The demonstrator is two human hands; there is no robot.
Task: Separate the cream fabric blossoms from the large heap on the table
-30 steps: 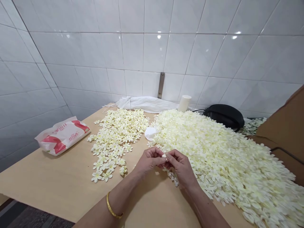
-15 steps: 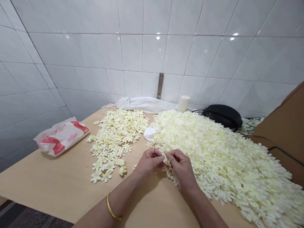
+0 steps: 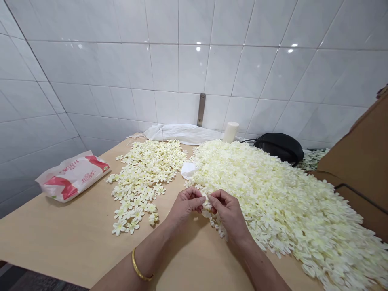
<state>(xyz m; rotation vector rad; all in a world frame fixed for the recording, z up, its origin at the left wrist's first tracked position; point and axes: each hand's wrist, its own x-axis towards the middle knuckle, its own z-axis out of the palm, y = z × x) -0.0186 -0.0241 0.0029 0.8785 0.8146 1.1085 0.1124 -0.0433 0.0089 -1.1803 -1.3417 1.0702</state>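
In the head view, my left hand [image 3: 188,203] and right hand [image 3: 226,208] come close together above the table [image 3: 75,234], both pinching a small pale flower [image 3: 207,204] between them, its shape partly hidden. A big heap of cream flowers [image 3: 273,198] spreads beyond and to my right; a smaller heap [image 3: 154,161] lies to my left, near a red-and-white packet [image 3: 74,174].

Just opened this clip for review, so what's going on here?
A person's left hand and right hand work close together at the near-left edge of a large heap of pale flowers; what they pinch is too small to make out. A smaller flower pile lies to the left on the table, with a red-and-white packet further left.
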